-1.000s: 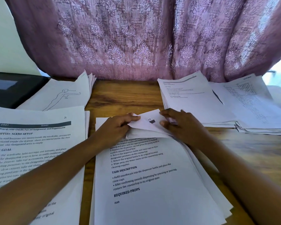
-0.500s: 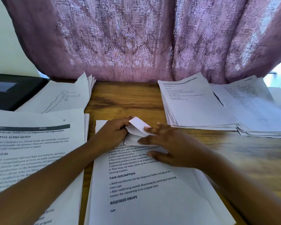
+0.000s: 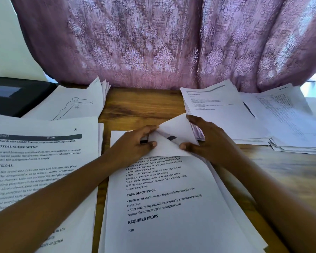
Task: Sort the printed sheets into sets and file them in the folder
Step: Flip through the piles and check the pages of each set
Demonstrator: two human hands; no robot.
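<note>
Midway: piles made, filing left

Head view: left grip [image 3: 133, 143] and right grip [image 3: 208, 141] pinch the curled far corner of a sheet [image 3: 175, 127] atop the middle pile [image 3: 162, 207]. Side piles [image 3: 40, 161] flank it on the counter [image 3: 144, 106]; the folder [image 3: 16, 95] lies at the far-left corner, apparently unfilled.

The middle stack [image 3: 171, 207] is lying between the left stack [image 3: 35, 161] and the right stacks [image 3: 226, 115], with the folder [image 3: 16, 95] sitting behind on the left.
</note>
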